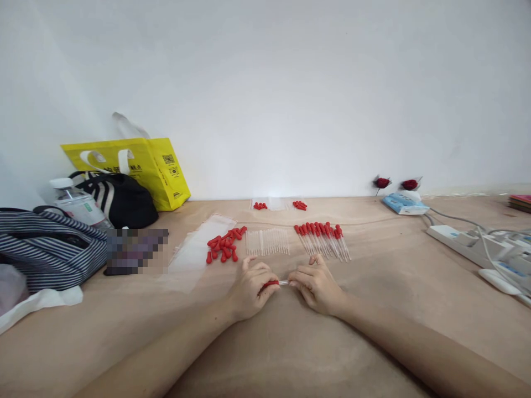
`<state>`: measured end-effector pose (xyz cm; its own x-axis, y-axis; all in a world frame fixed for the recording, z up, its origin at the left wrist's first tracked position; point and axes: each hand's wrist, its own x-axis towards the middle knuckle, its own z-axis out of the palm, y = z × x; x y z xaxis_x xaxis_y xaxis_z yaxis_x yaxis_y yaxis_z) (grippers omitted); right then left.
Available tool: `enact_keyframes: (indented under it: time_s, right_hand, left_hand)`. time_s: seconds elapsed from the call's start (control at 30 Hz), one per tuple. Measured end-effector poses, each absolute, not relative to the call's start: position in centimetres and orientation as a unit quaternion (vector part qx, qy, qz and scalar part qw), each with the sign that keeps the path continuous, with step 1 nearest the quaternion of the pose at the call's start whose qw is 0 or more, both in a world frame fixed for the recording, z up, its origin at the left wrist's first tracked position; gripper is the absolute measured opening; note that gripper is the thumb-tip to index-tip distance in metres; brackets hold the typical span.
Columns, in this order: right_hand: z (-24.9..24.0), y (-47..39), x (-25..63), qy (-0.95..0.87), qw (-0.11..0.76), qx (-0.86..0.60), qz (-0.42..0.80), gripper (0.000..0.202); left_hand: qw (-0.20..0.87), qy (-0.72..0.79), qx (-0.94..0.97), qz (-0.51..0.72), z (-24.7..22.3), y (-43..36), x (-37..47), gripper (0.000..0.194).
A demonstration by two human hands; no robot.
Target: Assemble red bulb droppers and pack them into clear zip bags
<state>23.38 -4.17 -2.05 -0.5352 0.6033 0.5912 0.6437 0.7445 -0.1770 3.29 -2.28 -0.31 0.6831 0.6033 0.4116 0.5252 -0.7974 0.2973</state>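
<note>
Red dropper bulb (271,283) and clear pipette tube (284,283) meet near centre, the bulb pinched by the left hand (253,288), the tube by the right hand (316,286); beyond, loose bulbs (224,242) lie left, bulb-topped pipettes (319,229) right.

Left hand (253,288) pinches red rubbery bulb (271,283), right hand (315,284) slim clear tube (284,282)
Beyond lie loose red bulbs (226,242), a row of clear tubes (267,242) and slanted red-topped tubes (322,230) on tan tabletop (385,265).

On my feed I see a likely home — tan table (269,359) against white wall (265,99), yellow bag (162,179), tissue pack (403,204), power strip (454,241).
</note>
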Motion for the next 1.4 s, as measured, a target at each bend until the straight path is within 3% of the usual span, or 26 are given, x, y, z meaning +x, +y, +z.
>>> enact_keyframes:
  time_s: [0.73, 1.07, 1.2, 1.4]
  right_hand:
    - [-1.9, -4.1, 23.3, -0.879, 0.313, -0.359, 0.011, 0.022]
    - [-1.3, -4.1, 24.0, -0.882, 0.291, -0.368, -0.046, 0.017]
    - [-1.7, -3.3, 24.7, -0.827, 0.318, -0.462, -0.048, 0.018]
    - [-1.5, 0.6, 25.2, -0.679, 0.318, -0.659, -0.060, 0.022]
  left_hand:
    - [0.067, 0.293, 0.904, 0.303, -0.4, -2.4, 3.5, 0.011]
    - [0.039, 0.336, 0.893, 0.296, -0.3, -1.9, 3.0, 0.009]
    - [0.009, 0.433, 0.840, 0.327, -0.5, -1.3, 2.3, 0.041]
    - [-0.001, 0.508, 0.805, 0.308, -0.8, -0.4, 1.7, 0.036]
